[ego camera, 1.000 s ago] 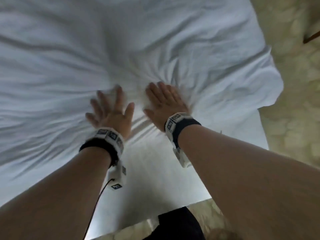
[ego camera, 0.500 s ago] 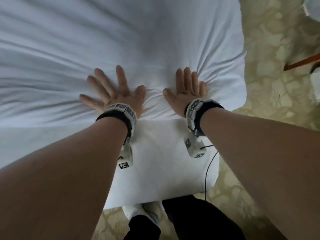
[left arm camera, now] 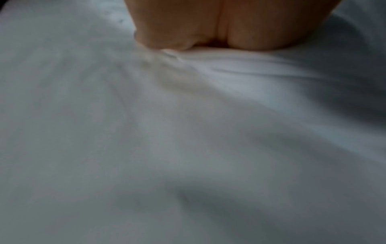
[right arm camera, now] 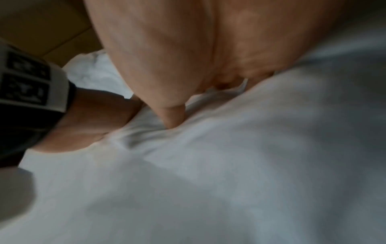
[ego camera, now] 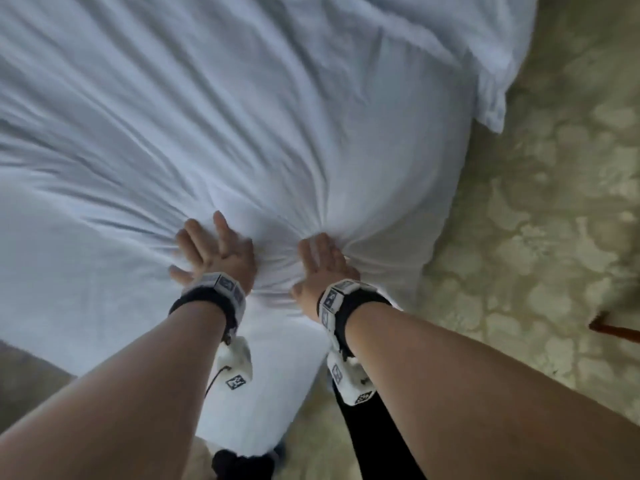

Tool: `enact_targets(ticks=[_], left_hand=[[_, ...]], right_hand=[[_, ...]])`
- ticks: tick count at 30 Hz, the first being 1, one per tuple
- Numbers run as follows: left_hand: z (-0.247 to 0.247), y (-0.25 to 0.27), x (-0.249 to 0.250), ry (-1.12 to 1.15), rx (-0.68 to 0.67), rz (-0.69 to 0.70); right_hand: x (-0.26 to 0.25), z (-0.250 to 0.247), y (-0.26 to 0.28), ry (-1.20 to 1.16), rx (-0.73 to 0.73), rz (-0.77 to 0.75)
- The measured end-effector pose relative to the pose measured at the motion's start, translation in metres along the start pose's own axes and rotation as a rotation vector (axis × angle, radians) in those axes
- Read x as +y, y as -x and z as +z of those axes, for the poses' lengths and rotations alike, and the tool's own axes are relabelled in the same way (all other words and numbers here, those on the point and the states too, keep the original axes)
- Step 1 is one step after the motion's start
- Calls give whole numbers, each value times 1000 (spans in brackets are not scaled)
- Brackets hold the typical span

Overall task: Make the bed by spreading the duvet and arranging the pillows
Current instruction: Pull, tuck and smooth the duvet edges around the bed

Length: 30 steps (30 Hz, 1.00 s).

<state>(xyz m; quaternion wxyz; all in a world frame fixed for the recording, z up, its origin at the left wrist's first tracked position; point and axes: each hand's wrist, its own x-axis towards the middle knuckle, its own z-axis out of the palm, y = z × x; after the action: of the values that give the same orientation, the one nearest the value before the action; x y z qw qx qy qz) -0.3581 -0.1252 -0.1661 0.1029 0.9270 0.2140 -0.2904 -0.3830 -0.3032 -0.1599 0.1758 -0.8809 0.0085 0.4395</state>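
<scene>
The white duvet [ego camera: 277, 126] covers the bed and bulges just beyond my hands. My left hand [ego camera: 211, 251] lies flat on its near edge with the fingers spread, pressing down. My right hand [ego camera: 322, 261] presses beside it, fingers together, their tips sunk where tight folds run together. The left wrist view shows my left hand [left arm camera: 219, 33] pushing into the duvet [left arm camera: 188, 132]. The right wrist view shows my right hand [right arm camera: 188, 66] with its thumb dug into the duvet [right arm camera: 229, 165]. A second white layer [ego camera: 485, 46] lies at the top right; whether it is a pillow I cannot tell.
The smooth white mattress sheet [ego camera: 104, 289] is bare below my wrists, down to the bed's corner. Patterned beige carpet [ego camera: 536, 237] fills the right side. A brown wooden piece [ego camera: 616, 329] juts in at the right edge. My black-clad legs [ego camera: 374, 427] stand at the bed's corner.
Both hands stay pressed on the duvet's near edge. The fabric has bunched into tighter folds around my right fingertips, and the view has swung so more carpet shows on the right.
</scene>
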Motion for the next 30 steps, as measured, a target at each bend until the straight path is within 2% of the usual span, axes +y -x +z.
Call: enact_targets(ticks=[3, 5, 6, 7, 9, 13, 14, 16, 17, 19, 22, 25, 28, 30], left_hand=[[32, 46, 21, 124, -20, -84], [46, 67, 34, 185, -11, -131], [53, 76, 39, 217, -19, -155], [58, 85, 45, 256, -7, -168], [66, 98, 52, 316, 54, -167], [94, 125, 57, 523, 56, -242], [103, 139, 63, 585, 94, -232], [112, 161, 76, 757, 278, -224], [113, 170, 85, 842, 359, -282], [116, 179, 107, 974, 432, -480], [114, 179, 143, 1163, 412, -781], [124, 171, 174, 1326, 420, -930], [132, 166, 194, 1438, 441, -966], [133, 164, 208, 1571, 427, -975]], right_hand=[[36, -27, 5, 97, -14, -212], [49, -45, 13, -19, 1, -351], [55, -51, 17, -148, -17, -366], [62, -57, 23, -259, -70, -341], [77, -64, 30, -247, -102, -317], [117, -87, 37, -78, 95, -288], [128, -102, 40, -14, 156, -262], [147, -139, 27, 36, 246, -228], [156, -160, 18, 10, 282, -226], [175, -202, -14, 7, 418, -187], [187, -263, -61, 11, 573, -141], [199, -316, -100, -91, 504, -121], [211, -344, -124, -146, 316, -143], [216, -353, -134, -117, 271, -149]])
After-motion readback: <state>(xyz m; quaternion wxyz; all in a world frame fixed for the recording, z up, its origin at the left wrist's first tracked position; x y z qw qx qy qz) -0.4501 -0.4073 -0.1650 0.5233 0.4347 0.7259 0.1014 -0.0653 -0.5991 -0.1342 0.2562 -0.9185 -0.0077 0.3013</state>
